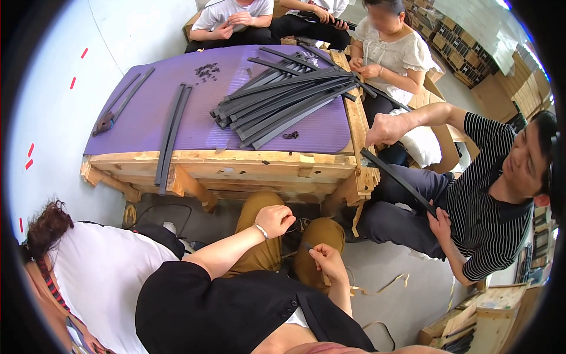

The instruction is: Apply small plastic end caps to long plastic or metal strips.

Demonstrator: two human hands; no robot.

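Over my lap, my left hand (275, 222) is closed, fingers curled and thumb tucked in; whatever it holds, if anything, is hidden. A little lower and to the right, my right hand (329, 263) pinches a small dark piece (307, 245) that sticks out past the fingertips. The piece is too small for me to tell its kind. Both hands are apart from each other, above my brown trousers (253, 230). In front of my knees stands a wooden table with a purple mat (236, 138). A pair of long black strips (173, 133) lies across its near edge.
A pile of black strips (289, 100) covers the mat's right half. Small black parts (206, 72) lie scattered behind. At far left rests a tool (105, 123) by two strips. A person in a striped shirt (489, 189) holds a strip at right; another sits close left; others sit beyond.
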